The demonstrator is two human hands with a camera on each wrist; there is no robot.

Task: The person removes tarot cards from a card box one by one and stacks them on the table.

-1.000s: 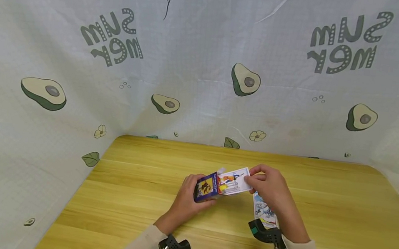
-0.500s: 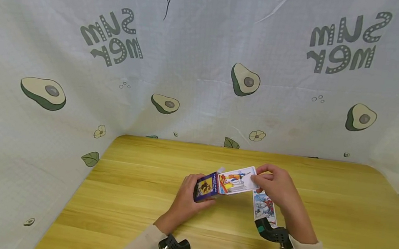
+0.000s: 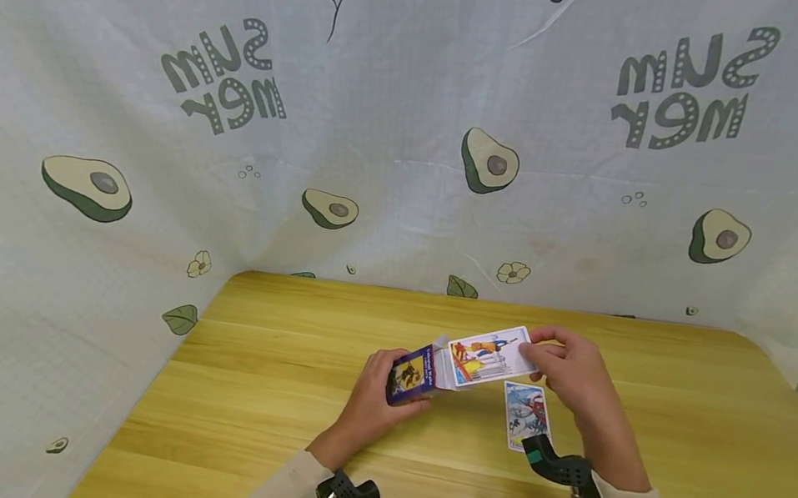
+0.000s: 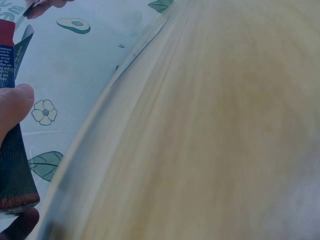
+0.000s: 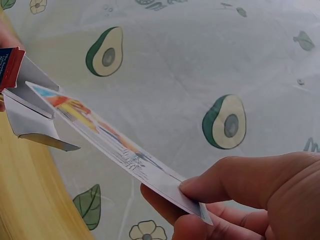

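Note:
My left hand (image 3: 375,389) grips a dark blue card box (image 3: 413,374), tilted with its top end toward the right and its flaps spread. In the right wrist view the white flaps (image 5: 32,107) stand out from the box's opening. Between thumb and fingers, my right hand (image 3: 568,371) pinches a picture card (image 3: 491,356) by its far end. The card's near end lies right at the box's mouth, overlapping the flaps in the head view. A second card (image 3: 527,416) lies face up on the table under my right wrist.
The wooden table (image 3: 258,399) spreads out on both sides of the hands. Behind it hangs a white cloth (image 3: 399,131) printed with avocados. A black wrist camera (image 3: 556,463) on the right arm overlaps the lower corner of the lying card.
My right hand has moved right, drawing the card out of the box until its whole picture shows. The lying card is now more uncovered. The left hand and box have stayed in place.

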